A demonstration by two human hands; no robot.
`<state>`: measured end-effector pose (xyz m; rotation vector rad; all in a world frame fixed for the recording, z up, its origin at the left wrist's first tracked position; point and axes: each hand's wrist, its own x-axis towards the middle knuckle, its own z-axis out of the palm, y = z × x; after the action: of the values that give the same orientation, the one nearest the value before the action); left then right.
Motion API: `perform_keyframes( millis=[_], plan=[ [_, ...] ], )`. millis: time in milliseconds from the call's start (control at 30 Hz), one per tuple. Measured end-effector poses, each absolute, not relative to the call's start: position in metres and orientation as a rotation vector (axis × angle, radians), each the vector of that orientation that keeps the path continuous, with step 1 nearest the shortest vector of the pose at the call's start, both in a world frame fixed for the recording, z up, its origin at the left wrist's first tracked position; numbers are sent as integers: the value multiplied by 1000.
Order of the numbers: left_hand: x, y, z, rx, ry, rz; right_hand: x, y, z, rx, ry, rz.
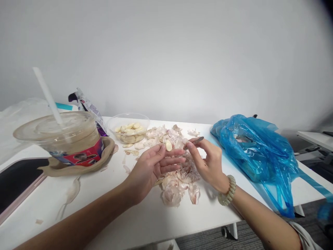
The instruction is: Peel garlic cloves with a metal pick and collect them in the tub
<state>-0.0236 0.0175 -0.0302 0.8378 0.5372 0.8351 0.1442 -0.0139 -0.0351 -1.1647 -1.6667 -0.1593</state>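
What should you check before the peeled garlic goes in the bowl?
1. Garlic clove on the left hand fingertips: ok.
2. Clove skin all off: cannot tell.
3. Right hand grip pinching a peeled skin piece: ok.
4. Clear bowl within view, peeled cloves inside: ok.
5. Skins pile under the hands, not in the bowl: ok.
6. Drink cup away from the hands: ok.

A lidded drink cup (69, 139) with straw (47, 95), blue plastic bag (260, 152), dark tablet (18, 182).
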Motion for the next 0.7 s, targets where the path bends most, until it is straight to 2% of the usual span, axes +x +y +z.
perform_keyframes(
  millis=[433, 700],
  plan=[
    [-22, 20, -31, 883, 537, 844, 146, -10, -40, -1177, -1711, -168],
    [-19, 30, -33, 966, 668, 1039, 148, -7, -47, -1205, -1750, -149]
  ],
)
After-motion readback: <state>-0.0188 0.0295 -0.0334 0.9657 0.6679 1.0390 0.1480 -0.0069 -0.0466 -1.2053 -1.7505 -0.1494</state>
